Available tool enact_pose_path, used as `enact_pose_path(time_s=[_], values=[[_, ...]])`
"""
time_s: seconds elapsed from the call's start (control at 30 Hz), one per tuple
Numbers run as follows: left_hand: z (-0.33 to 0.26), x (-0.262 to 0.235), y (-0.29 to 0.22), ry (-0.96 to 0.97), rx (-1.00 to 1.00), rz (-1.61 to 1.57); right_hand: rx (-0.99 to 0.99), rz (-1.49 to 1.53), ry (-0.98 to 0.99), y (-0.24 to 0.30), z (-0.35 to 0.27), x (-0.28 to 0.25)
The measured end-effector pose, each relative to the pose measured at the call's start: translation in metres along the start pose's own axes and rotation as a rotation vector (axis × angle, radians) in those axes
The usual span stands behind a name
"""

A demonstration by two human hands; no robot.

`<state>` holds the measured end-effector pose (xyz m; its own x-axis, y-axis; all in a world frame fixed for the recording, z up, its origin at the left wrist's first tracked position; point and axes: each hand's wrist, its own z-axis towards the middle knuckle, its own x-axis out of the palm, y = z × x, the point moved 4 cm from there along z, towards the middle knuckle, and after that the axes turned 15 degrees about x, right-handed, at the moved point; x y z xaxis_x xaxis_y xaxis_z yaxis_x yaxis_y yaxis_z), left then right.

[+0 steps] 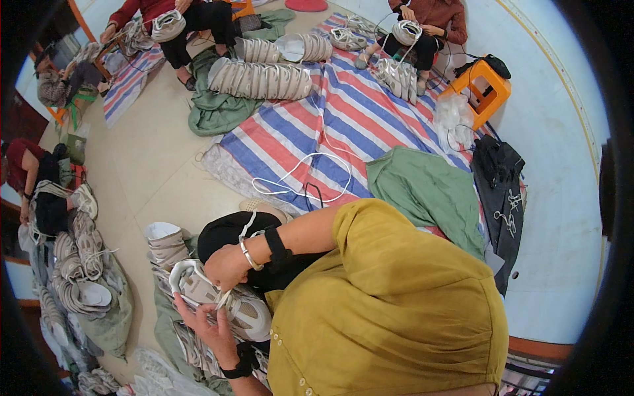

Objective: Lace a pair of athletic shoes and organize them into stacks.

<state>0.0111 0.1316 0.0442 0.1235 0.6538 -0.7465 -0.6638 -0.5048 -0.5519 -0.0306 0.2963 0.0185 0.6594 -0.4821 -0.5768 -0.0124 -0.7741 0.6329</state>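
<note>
Head view: right hand (226,269), grip closed on the white shoelace (225,300) of a beige sneaker (249,318) before the mustard shirt (389,300); left hand (212,335) against the sneaker, grip indeterminate. Striped tarpaulin (285,135) covers part of the tiled floor (158,175) beside a pale wall (561,211).

The person wears a mustard-yellow shirt (396,310) with small pale buttons (302,381) and a loose, creased sleeve (366,231) leaving the right forearm (310,232) bare. The right wrist (261,251) has a black band (277,245) and silver-coloured bangle (246,252); the left wrist (229,360), another black band (244,360). The trousers (218,233) are black.
</note>
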Motion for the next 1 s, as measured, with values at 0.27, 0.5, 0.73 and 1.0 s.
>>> enact_pose_path(time_s=[0.27, 0.5, 0.73, 1.0], values=[[-0.016, -0.011, -0.01, 0.131, 0.089, 0.135, -0.19, 0.165, -0.005, -0.008, 0.034, 0.027], [-0.037, -0.027, -0.035, 0.137, 0.253, 0.036, -0.434, 0.179, -0.217, -0.015, -0.017, -0.007], [-0.052, -0.087, -0.07, -0.06, -0.313, -0.579, -0.443, 0.988, 0.172, 0.012, -0.095, -0.069], [-0.115, -0.156, -0.02, -1.29, -0.202, -1.133, -0.679, 1.493, -0.194, -0.045, -0.139, -0.116]])
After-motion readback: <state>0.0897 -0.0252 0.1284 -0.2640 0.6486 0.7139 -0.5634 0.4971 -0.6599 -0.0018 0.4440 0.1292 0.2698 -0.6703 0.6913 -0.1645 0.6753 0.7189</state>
